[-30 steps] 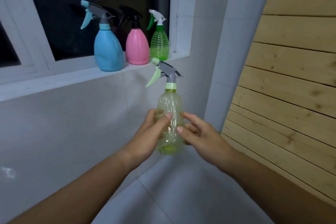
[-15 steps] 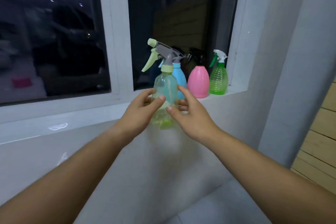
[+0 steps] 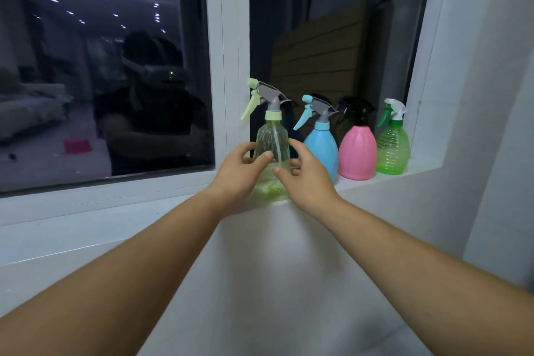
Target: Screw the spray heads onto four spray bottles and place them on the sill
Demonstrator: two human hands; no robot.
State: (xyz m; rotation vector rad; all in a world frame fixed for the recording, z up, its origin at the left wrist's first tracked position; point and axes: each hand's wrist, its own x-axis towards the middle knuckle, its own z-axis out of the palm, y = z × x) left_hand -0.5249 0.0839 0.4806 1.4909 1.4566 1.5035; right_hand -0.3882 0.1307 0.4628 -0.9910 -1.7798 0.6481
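clear bottle (image 3: 273, 147) | pale-green spray head (image 3: 264, 101) | upright on sill (image 3: 375, 182)

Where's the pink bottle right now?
The pink bottle stands on the sill, right of centre, between the blue bottle and the green bottle.

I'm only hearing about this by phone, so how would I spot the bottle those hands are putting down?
Look at the white window sill, where four spray bottles stand in a row. It is the leftmost one, the clear yellowish bottle, between the left hand and right hand. Unlike the blue bottle beside it, you can see through it, and its trigger is pale green.
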